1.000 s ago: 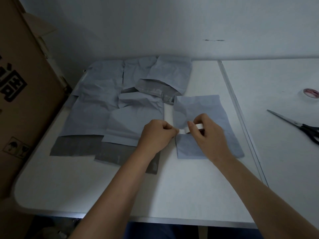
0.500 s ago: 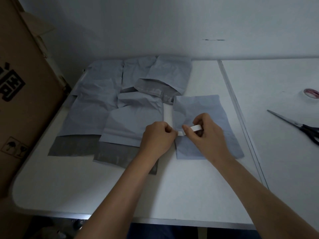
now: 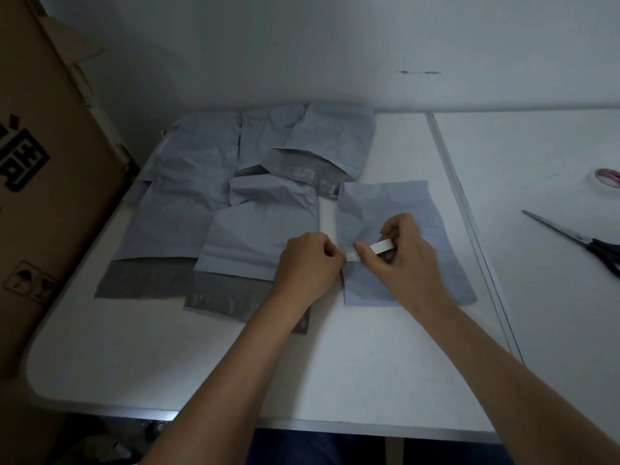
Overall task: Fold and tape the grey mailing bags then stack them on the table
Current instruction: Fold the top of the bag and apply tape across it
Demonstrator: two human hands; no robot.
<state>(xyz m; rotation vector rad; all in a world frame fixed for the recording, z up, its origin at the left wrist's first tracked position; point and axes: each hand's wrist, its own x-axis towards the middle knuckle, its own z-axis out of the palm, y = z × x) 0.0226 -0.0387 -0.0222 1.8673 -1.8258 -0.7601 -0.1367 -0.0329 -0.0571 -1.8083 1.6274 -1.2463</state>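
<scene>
On the white counter (image 3: 369, 364), against a plain pale wall (image 3: 335, 45), one tall cardboard box (image 3: 43, 182) stands at the left edge. Roughly six crumpled grey mailing bags (image 3: 188, 213) overlap across the far left; the exact count is unclear. One folded mailing bag (image 3: 385, 203) lies apart beside them, under both hands. Bare surface runs along the near edge and right of a seam. There lie one pair of scissors (image 3: 577, 238) and one tape roll (image 3: 608, 177). The left hand (image 3: 310, 263), its grip curled tight, pinches a white tape strip (image 3: 351, 256); the right hand (image 3: 402, 256) holds a small white tape roll (image 3: 382, 246).
</scene>
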